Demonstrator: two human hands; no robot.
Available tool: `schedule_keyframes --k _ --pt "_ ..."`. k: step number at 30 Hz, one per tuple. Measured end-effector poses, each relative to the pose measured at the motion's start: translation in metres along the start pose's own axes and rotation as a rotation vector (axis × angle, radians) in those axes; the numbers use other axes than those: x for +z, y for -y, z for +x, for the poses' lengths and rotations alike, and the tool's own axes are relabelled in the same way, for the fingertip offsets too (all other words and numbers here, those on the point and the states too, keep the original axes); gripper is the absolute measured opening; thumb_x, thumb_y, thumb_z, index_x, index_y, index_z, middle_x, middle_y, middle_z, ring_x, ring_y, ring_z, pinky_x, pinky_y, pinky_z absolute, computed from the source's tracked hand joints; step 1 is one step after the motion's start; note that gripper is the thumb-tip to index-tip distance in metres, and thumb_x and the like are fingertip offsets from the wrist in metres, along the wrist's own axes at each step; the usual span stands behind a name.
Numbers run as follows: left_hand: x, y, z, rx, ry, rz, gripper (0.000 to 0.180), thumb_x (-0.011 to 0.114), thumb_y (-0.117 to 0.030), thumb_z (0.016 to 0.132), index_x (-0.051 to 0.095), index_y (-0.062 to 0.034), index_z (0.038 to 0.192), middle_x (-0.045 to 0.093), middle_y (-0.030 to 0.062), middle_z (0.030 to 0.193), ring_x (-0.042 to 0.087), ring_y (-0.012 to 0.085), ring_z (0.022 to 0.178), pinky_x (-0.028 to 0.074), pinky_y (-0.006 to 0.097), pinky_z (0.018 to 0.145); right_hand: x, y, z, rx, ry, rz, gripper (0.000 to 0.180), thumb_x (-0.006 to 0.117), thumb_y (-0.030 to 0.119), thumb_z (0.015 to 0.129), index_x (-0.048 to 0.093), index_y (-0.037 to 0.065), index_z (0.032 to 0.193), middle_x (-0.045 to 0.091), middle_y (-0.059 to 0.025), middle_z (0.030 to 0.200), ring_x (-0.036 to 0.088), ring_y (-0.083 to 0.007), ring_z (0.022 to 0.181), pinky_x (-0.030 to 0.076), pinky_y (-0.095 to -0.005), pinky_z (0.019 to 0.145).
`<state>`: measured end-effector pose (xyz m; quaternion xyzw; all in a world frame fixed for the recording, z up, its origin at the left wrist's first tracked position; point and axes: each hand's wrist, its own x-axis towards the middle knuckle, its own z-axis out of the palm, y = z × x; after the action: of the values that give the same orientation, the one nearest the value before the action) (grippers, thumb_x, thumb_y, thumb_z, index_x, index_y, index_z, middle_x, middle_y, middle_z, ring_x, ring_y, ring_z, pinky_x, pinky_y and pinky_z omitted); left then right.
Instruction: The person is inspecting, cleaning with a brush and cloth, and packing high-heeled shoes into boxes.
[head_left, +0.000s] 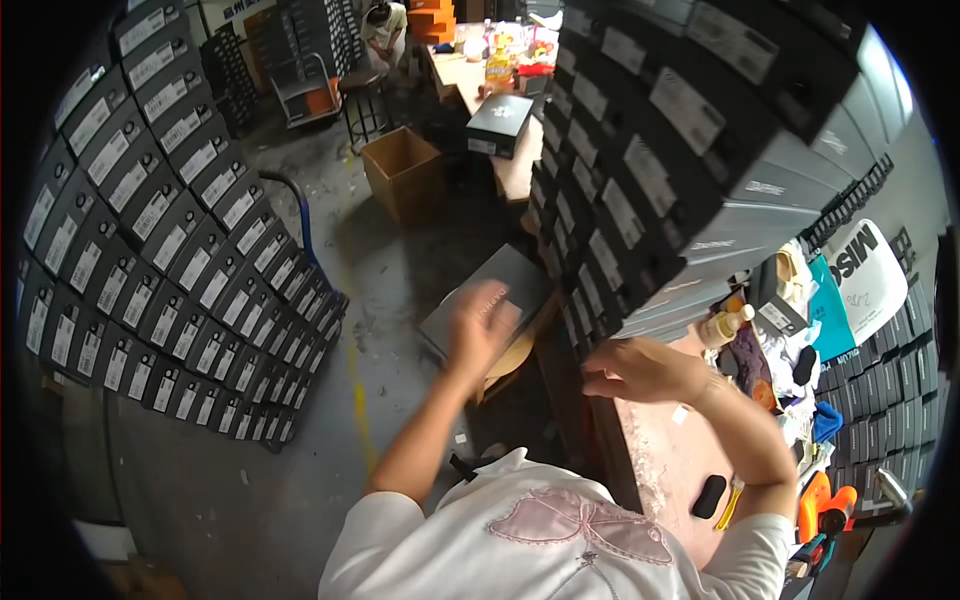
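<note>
A closed grey shoebox [507, 267] lies at a slant on a low wooden stand [512, 358] in front of me. Over its near side is my left hand [480, 325], blurred by motion, its fingers loosely apart and holding nothing that I can see. Whether it touches the lid I cannot tell. My right hand [640, 370] reaches over the edge of the workbench [665, 450], close beside the foot of a tall stack of shoeboxes [640, 180]. Its fingers point left, slightly bent and apart, with nothing visible in them.
Another wall of dark shoeboxes [180, 250] leans at my left. Ahead are an open cardboard carton [403, 170], a stool [365, 100], a trolley [308, 90] and a far table [465, 75]. Bottles, cloths and orange-handled tools [825, 505] crowd the bench's right side. A person sits far back.
</note>
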<state>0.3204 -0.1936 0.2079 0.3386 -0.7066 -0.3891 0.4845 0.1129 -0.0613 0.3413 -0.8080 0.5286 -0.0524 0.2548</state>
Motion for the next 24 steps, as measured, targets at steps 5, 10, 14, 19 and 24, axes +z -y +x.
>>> schedule_keyframes --k 5,10,14,19,24 --pt "-0.069 0.210 0.025 -0.369 0.164 0.631 0.061 0.048 -0.048 0.093 0.053 0.0049 0.123 0.053 0.0273 0.127 0.050 0.0408 0.119 0.040 0.045 0.099 0.185 -0.098 0.127 0.626 -0.122 1.191 0.084 0.057 0.050 0.091 0.020 0.000 0.147 0.044 -0.0165 0.138 0.056 -0.0282 0.112 0.051 -0.0353 0.088" --pt "-0.054 0.210 -0.007 -0.659 0.539 0.366 0.065 0.049 -0.059 0.087 0.068 0.0024 0.098 0.067 0.0241 0.094 0.064 0.0390 0.094 0.049 0.044 0.081 0.272 -0.105 0.156 0.817 -0.391 1.576 0.090 0.057 0.053 0.089 0.005 0.018 0.152 0.021 -0.0131 0.153 0.026 -0.0301 0.138 0.029 -0.0464 0.108" --pt "-0.047 0.180 -0.077 -0.762 0.407 -0.060 0.050 0.066 -0.047 0.084 0.066 0.0006 0.101 0.068 0.0102 0.090 0.064 0.0206 0.088 0.049 0.034 0.077 0.245 -0.099 0.101 0.604 -0.177 1.503 0.110 0.065 0.057 0.077 -0.002 0.014 0.152 0.026 -0.0118 0.151 0.029 -0.0270 0.137 0.035 -0.0491 0.101" --pt "-0.020 0.063 -0.130 -1.437 0.313 -0.957 0.062 0.060 -0.047 0.085 0.047 -0.0104 0.133 0.052 0.0084 0.130 0.049 0.0231 0.121 0.041 0.045 0.099 0.187 -0.070 0.009 0.656 0.024 1.471 0.089 0.047 0.066 0.085 0.010 0.019 0.152 0.046 -0.0116 0.138 0.053 -0.0269 0.114 0.047 -0.0391 0.083" --pt "0.010 -0.023 -0.140 -1.729 0.482 -1.022 0.064 0.060 -0.051 0.082 0.050 -0.0120 0.132 0.053 0.0093 0.131 0.048 0.0278 0.123 0.036 0.048 0.104 0.201 -0.056 -0.096 0.748 -0.098 1.585 0.078 0.025 0.068 0.093 0.041 0.007 0.139 0.057 -0.0121 0.126 0.059 -0.0233 0.105 0.051 -0.0364 0.080"
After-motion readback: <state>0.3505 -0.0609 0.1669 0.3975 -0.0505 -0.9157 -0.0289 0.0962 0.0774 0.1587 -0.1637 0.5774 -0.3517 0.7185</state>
